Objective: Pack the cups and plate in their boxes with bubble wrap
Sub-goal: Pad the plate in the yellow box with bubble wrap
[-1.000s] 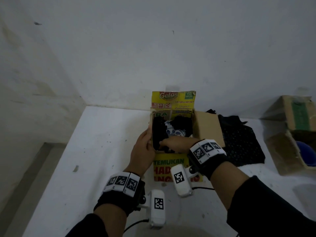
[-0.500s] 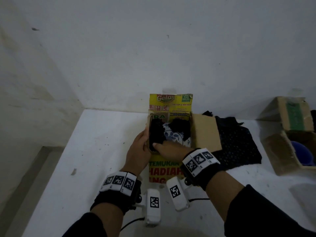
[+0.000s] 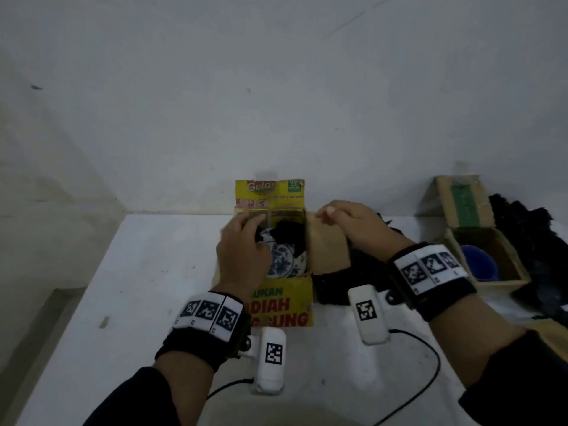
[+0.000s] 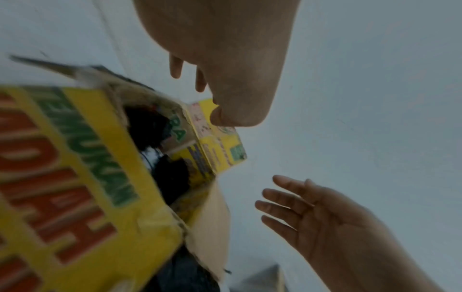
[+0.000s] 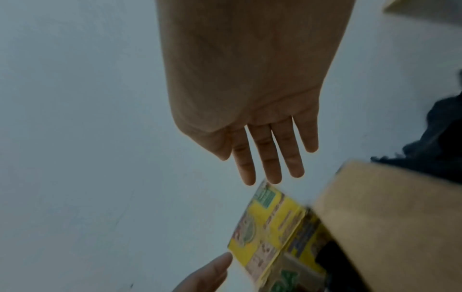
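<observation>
So here's where I'm at, starting close in. The yellow box (image 3: 281, 305) sits on the white table (image 3: 147, 302) right in front of me, its printed front flap folded down toward 6 o'clock. Inside it I can see the blue-and-white plate (image 3: 284, 260), standing tilted on edge rather than lying flat, with black wrap (image 3: 290, 232) stuffed behind it at 12 o'clock.

My left hand (image 3: 242, 256) is over the box's left edge, fingers bent down toward the plate rim and the inner cardboard. I honestly can't tell whether that grip is actually holding anything or just resting there. My right hand (image 3: 353, 229) is at 1 o'clock over the plain brown side flap (image 3: 327, 250), released, fingers loose and nothing in them.

Handling-wise: I'd guess the plate is ceramic, so stiff, slick and chippy. I'd take it by the rim with both thumbs, never by the wrap. The box is thin card and its flaps bend easily, so I'd fold those from the crease.

Farther out, at 3 o'clock, there's a brown box (image 3: 488, 256) with a blue cup (image 3: 479, 261) in it, and more black wrap beside it.

Only the head view shows the plate and that second box. The right wrist view shows my right fingers (image 5: 270, 158) straight and spread, just short of the upright yellow back flap (image 5: 265, 227). The left wrist view looks along the blurred box front and catches the right palm open.
</observation>
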`<move>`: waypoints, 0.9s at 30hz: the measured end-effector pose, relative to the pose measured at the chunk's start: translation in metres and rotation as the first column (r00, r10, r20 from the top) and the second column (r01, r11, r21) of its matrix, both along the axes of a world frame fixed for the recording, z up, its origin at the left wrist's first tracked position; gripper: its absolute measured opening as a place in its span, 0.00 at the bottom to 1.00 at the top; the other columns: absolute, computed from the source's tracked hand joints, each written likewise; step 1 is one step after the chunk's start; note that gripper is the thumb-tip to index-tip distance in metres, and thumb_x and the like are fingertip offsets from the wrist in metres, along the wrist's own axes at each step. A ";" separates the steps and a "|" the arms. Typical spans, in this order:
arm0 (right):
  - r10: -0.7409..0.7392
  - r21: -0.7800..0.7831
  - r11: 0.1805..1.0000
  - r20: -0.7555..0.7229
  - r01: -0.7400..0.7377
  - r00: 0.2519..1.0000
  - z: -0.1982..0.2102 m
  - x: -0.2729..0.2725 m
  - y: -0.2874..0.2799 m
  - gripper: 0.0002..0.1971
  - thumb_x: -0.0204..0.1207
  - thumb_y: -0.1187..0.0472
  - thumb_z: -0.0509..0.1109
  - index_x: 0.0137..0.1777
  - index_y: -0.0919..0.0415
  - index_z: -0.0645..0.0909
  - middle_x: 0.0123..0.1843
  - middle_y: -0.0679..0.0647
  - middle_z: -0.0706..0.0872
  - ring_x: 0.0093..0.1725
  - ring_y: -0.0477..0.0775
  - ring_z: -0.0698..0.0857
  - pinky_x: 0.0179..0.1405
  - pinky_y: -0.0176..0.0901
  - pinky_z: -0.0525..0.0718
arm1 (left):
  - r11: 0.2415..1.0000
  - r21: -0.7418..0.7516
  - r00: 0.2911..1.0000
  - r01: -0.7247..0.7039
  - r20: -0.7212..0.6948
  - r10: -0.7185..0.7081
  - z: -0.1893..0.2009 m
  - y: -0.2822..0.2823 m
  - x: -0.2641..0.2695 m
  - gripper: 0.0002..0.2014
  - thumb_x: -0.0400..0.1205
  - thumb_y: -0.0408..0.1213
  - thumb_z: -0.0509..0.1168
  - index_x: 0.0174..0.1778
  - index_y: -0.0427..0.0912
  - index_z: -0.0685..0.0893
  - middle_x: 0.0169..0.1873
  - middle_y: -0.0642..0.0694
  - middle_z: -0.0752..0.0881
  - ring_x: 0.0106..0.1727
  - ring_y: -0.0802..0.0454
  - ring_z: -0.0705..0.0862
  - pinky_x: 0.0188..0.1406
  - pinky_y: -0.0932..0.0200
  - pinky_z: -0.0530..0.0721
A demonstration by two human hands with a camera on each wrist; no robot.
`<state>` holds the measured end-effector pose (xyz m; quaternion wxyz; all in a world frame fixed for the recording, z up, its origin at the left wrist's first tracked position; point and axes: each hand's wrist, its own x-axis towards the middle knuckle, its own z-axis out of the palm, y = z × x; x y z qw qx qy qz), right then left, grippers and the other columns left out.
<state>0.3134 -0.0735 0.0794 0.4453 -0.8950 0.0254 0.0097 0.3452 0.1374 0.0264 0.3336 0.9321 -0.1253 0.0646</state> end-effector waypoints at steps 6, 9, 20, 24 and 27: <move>-0.171 -0.019 0.985 -0.024 0.170 0.985 -0.010 -0.035 -0.082 0.08 0.81 0.63 0.62 0.48 0.56 0.84 0.48 0.52 0.86 0.52 0.51 0.83 0.54 0.41 0.77 | 0.915 -0.154 0.927 0.374 0.031 -0.374 0.017 -0.095 -0.036 0.23 0.73 0.31 0.58 0.66 0.40 0.76 0.67 0.40 0.74 0.70 0.45 0.70 0.71 0.52 0.68; -0.217 -0.032 0.976 -0.078 0.215 0.973 -0.028 -0.046 -0.107 0.06 0.79 0.64 0.65 0.48 0.55 0.83 0.47 0.52 0.85 0.52 0.52 0.83 0.52 0.41 0.78 | 0.865 -0.172 0.877 0.472 -0.003 -0.480 0.013 -0.140 -0.052 0.23 0.74 0.31 0.60 0.68 0.40 0.74 0.66 0.41 0.74 0.70 0.47 0.71 0.71 0.56 0.69; -0.149 -0.306 0.947 -0.153 0.097 0.977 -0.097 -0.015 -0.153 0.25 0.75 0.65 0.65 0.72 0.58 0.69 0.71 0.58 0.72 0.68 0.60 0.73 0.66 0.54 0.75 | 0.914 0.030 0.889 0.405 -0.249 -0.385 -0.043 -0.230 -0.024 0.31 0.77 0.28 0.59 0.78 0.34 0.59 0.76 0.35 0.63 0.78 0.41 0.61 0.76 0.54 0.59; -0.172 -0.466 0.879 -0.103 0.105 0.980 -0.121 0.006 -0.159 0.30 0.73 0.62 0.64 0.76 0.52 0.64 0.76 0.55 0.68 0.68 0.62 0.71 0.60 0.56 0.77 | 0.926 0.202 0.905 0.319 -0.357 -0.233 -0.065 -0.244 -0.005 0.33 0.79 0.33 0.60 0.80 0.42 0.55 0.81 0.39 0.54 0.81 0.38 0.53 0.76 0.40 0.62; -0.164 -0.538 0.838 -0.077 0.097 0.984 -0.136 0.019 -0.161 0.33 0.73 0.59 0.65 0.78 0.48 0.61 0.80 0.52 0.63 0.70 0.62 0.69 0.61 0.55 0.76 | 0.926 0.254 0.890 0.279 -0.432 -0.149 -0.080 -0.250 0.008 0.33 0.79 0.37 0.60 0.79 0.45 0.54 0.79 0.40 0.60 0.75 0.34 0.62 0.69 0.36 0.69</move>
